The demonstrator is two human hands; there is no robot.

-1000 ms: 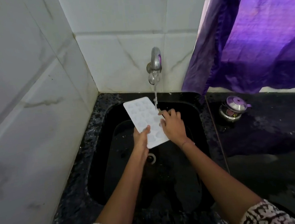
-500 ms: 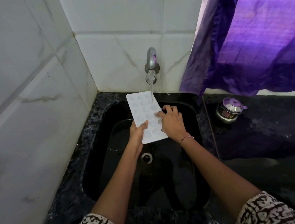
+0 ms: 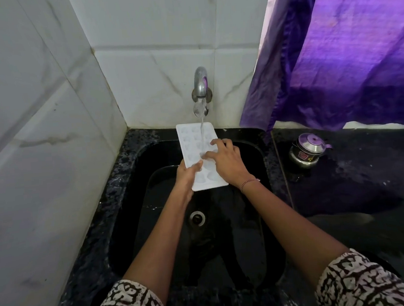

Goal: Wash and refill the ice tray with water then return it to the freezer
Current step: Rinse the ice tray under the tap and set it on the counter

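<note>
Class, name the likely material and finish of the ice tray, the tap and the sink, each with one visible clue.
Ice tray: probably plastic, matte white, thin moulded cells. Tap: metal, shiny silver with reflections. Sink: looks like dark polished stone or composite; speckled glossy rim.

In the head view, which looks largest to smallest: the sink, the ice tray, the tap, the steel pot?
1. sink
2. ice tray
3. steel pot and tap: nearly alike, so not ranked.
</note>
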